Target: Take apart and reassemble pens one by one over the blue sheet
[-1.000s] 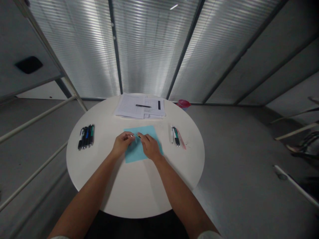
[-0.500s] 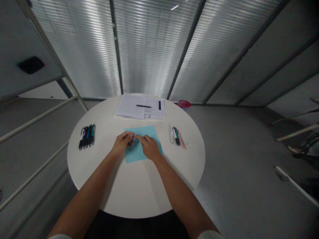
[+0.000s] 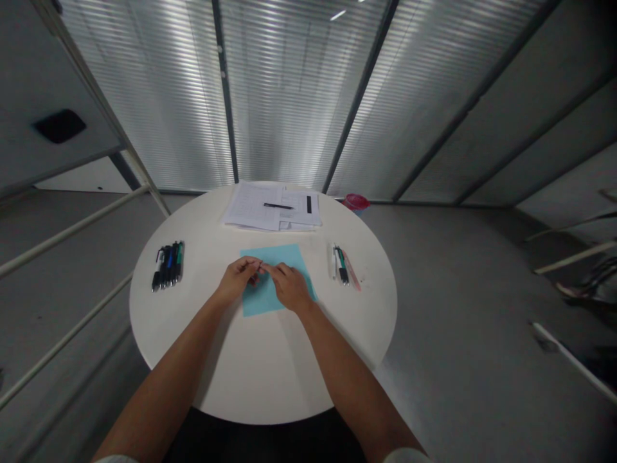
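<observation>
You are pinching a tiny thin thing [image 3: 261,264] with your left hand [image 3: 236,280] and right hand [image 3: 289,287], fingers narrow, just above the blue paper [image 3: 289,258]. It is looking light and easy to drop — hold it by its ends, gently.

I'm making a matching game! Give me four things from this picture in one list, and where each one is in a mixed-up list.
1. Blue paper
2. Black pen
3. Bunch of pens
4. Red cup

A. Left side of the round white table
B. Just past the table's far edge
C. Under the left hand and right hand
D. On the stack of papers

Pairs: 1-C, 2-D, 3-A, 4-B
</observation>
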Demonstrator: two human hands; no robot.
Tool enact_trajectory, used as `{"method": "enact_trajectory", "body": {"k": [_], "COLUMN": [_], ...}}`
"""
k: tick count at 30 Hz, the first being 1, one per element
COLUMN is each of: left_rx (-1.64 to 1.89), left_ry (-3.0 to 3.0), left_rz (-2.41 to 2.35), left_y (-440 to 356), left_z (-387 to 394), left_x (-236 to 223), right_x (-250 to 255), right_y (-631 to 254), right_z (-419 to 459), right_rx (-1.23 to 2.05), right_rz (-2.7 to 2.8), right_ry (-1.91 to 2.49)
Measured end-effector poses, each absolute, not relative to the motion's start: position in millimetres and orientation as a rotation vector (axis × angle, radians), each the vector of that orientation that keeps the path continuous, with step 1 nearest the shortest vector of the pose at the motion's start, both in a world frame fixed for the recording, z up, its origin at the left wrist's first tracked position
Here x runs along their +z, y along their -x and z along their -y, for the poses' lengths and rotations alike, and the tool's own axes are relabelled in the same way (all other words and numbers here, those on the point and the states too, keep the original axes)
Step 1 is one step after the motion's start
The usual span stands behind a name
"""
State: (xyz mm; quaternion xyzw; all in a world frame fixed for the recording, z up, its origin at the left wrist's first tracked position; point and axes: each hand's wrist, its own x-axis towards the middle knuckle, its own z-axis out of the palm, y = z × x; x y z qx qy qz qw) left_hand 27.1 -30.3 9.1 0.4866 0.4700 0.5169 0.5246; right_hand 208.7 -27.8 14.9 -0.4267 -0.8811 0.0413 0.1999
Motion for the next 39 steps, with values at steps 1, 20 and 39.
{"method": "enact_trajectory", "body": {"k": [1,20,39], "left_rx": [1.238,1.178,1.124], "left_ry": [-1.162,-1.241,-1.373], "left_rz": [-1.127,-1.092,-1.242], "left_y": [-27.0,-28.5,-28.0], "left_z": [30.4,30.7,29.4], "left_x": [9.3,6.6,5.4], "right_x": [14.6,18.3,13.9], "right_y": [-208.8,-208.4,-206.7], "right_z": [27.7,29.5,28.3], "right_rx": [0.116,0.155,0.026], "right_rz": [2.458,2.52,2.432], "right_ry": [1.2,1.309,1.254]}}
